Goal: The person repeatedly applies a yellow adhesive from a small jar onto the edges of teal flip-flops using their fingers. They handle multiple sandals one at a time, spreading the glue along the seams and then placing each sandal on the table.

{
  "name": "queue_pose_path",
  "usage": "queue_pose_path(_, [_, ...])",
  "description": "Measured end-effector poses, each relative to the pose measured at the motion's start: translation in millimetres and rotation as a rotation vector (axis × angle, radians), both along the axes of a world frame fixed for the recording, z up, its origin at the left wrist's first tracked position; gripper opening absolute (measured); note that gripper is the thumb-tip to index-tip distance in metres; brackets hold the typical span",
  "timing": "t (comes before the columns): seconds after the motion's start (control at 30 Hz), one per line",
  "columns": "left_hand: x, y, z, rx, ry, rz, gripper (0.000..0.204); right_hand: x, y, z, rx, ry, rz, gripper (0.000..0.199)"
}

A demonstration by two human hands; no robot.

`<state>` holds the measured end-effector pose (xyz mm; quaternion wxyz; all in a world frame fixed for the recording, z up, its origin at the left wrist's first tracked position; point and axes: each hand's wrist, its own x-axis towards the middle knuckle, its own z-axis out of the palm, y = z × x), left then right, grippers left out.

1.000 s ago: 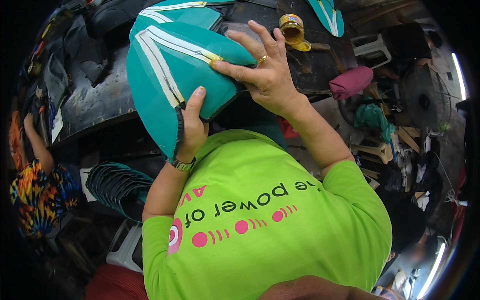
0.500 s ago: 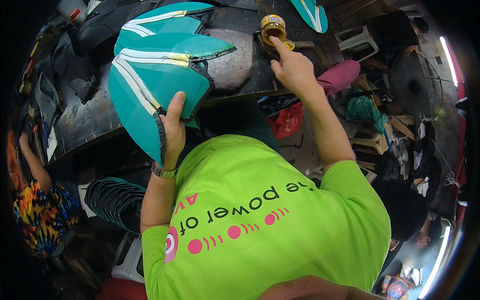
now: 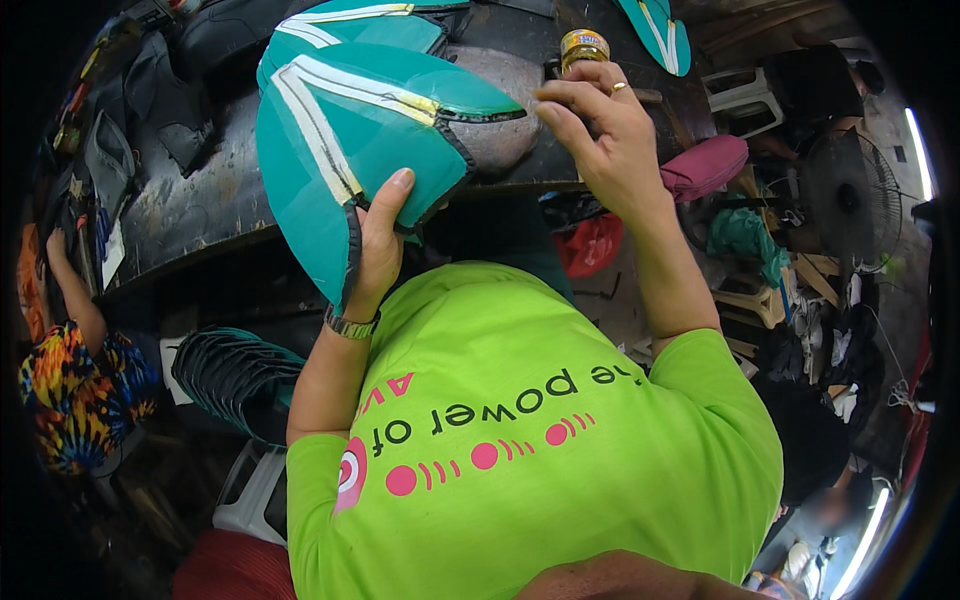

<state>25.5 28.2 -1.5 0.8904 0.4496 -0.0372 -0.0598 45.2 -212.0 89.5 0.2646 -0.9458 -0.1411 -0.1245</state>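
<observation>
My left hand [image 3: 378,245] grips a teal shoe upper [image 3: 395,140] by its near end, with the thumb on top and the fingers hidden beneath. The upper has black folded edges and white strips with yellowish ends. It is held up over the near part of the bench, covering part of a rounded grey stone block [image 3: 508,75]. To its right is my right hand [image 3: 615,135], with thumb and forefinger apart and pointing towards the upper's tip. No object shows between them. Just behind this hand stands a small glass jar [image 3: 584,45] with a yellow label.
Another teal upper [image 3: 400,35] lies behind the held one, and a teal piece [image 3: 655,38] is at the far right of the dark bench [image 3: 190,235]. A maroon pouch [image 3: 705,168] sits beside its right edge. Stacked pieces [image 3: 235,380] are lower left, near another person [image 3: 75,400].
My right forefinger has come out of the jar, and that hand has turned and drawn back towards the upper. My left hand still holds the upper.
</observation>
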Motion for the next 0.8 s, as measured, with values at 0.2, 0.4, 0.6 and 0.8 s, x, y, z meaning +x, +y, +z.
queue_pose_path(0.2, [-6, -1, 15, 0.023, -0.009, -0.118, 0.04, 6, 25, -13, 0.014, -0.14, 0.465, 0.045])
queue_pose_path(0.4, [-6, 8, 19, -0.042, 0.024, -0.143, 0.044, 7, 29, -27, -0.092, -0.129, 0.398, 0.044])
queue_pose_path(0.6, [-1, 14, 17, -0.214, 0.157, -0.143, 0.041, 4, 18, -25, 0.087, -0.055, 0.544, 0.045])
queue_pose_path(0.8, [-2, 9, 22, -0.095, 0.117, -0.155, 0.04, 0, 10, -8, -0.02, -0.208, 0.585, 0.046])
